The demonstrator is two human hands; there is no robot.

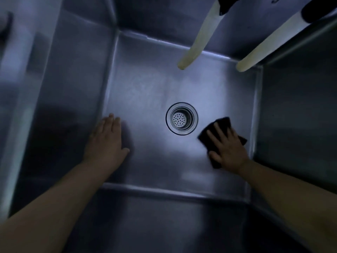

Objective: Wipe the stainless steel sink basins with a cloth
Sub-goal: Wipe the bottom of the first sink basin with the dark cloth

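I look straight down into a deep stainless steel sink basin (149, 84) in dim light. A round drain strainer (181, 118) sits near the middle of its floor. A dark cloth (221, 125) lies on the floor just right of the drain, and my right hand (228, 148) presses flat on it with fingers spread. My left hand (107, 137) rests flat on the basin floor at the left wall, fingers straight, holding nothing.
Two pale hoses hang down into the basin from above, one at the back middle (198, 37) and one at the back right (269, 42). Steep steel walls close in on all sides. A rim (300, 46) divides off the right side.
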